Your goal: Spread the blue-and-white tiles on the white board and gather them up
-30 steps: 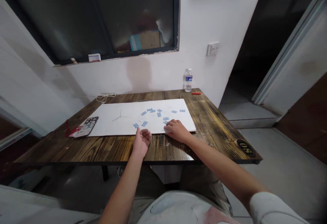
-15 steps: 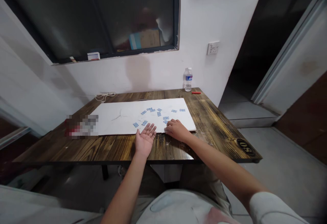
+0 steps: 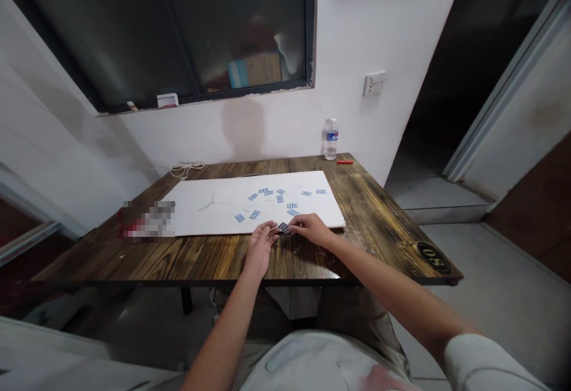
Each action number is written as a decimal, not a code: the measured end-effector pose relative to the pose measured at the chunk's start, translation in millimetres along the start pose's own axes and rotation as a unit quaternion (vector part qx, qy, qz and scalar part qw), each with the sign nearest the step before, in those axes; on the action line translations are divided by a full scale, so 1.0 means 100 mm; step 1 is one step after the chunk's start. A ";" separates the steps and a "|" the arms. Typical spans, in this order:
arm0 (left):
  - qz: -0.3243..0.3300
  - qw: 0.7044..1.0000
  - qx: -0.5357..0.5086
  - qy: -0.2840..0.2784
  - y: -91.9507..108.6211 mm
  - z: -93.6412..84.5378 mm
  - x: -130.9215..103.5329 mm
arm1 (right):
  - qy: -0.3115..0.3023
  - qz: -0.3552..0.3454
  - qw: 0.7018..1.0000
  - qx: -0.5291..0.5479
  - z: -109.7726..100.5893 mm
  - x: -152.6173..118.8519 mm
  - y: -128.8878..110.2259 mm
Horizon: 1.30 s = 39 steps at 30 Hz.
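Note:
Between my two hands, just off the near edge of the white board [image 3: 196, 219], is a small dark rectangular piece [image 3: 284, 228] with pale marks. My right hand [image 3: 312, 228] pinches its right side between thumb and fingers. At its left side the fingers of my left hand [image 3: 260, 251] close in on it, and a thin pale edge shows near those fingertips. Several small blue-and-white rectangular pieces [image 3: 280, 199] lie scattered on the board, one of them [image 3: 239, 218] toward the left and another [image 3: 293, 213] beside my right fingers. What kind of pieces these are, I cannot make out.
The board lies on a dark wooden table [image 3: 379, 230]. A water bottle [image 3: 331, 141] and a red pen-like stick [image 3: 345, 162] are at the back right. A white cable [image 3: 187, 168] lies at the back left, and a blurred-out item [image 3: 149, 219] overlaps the board's left end.
My left hand has turned from palm-up and open to fingers curled at the dark piece. My right hand has drawn back off the board's edge, and the dark piece now shows.

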<state>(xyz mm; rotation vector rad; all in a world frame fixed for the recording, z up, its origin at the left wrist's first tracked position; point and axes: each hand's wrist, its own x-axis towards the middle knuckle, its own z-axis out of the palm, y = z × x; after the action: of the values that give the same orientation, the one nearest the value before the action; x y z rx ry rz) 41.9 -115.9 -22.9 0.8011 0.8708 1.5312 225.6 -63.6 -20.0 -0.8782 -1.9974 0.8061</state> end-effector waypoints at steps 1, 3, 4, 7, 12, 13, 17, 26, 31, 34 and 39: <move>0.007 1.000 0.020 -0.001 -0.01 0.01 0.00 | -0.001 0.017 0.999 0.038 0.01 0.00 0.00; 0.019 0.998 0.064 -0.006 -0.03 0.04 -0.02 | -0.004 0.044 0.993 0.107 0.02 0.01 0.00; 0.024 0.996 0.084 -0.011 -0.03 0.05 -0.02 | -0.007 0.056 0.989 0.138 0.03 0.01 0.00; 0.029 0.993 0.116 -0.020 -0.03 0.08 -0.04 | -0.013 0.081 0.976 0.201 0.05 0.02 0.00; 0.027 0.991 0.128 -0.022 -0.02 0.09 -0.05 | -0.017 0.081 0.971 0.223 0.08 0.01 -0.01; 0.025 0.991 0.132 -0.025 -0.02 0.08 -0.05 | -0.019 0.081 0.971 0.225 0.08 0.00 -0.01; 0.026 0.987 0.152 -0.039 -0.06 0.05 -0.03 | -0.033 0.074 0.972 0.218 0.10 -0.01 0.00; 0.046 0.993 0.098 0.048 -0.05 0.06 -0.02 | 0.116 0.015 0.992 0.048 0.00 0.00 -0.05; 0.081 0.991 0.086 0.069 -0.06 0.04 -0.01 | 0.198 0.009 0.975 -0.098 -0.09 0.00 -0.03; 0.080 0.991 0.078 0.075 -0.07 0.03 -0.01 | 0.194 0.013 0.965 -0.179 -0.10 0.00 -0.02; 0.072 0.992 0.079 0.073 -0.06 0.03 -0.02 | 0.134 0.007 0.940 -0.313 -0.06 -0.02 0.01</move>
<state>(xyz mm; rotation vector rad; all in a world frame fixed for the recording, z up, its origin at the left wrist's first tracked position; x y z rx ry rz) 47.6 -116.8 -26.7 0.8903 1.0727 1.6795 231.8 -62.8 -18.8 -1.2798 -2.0166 0.0228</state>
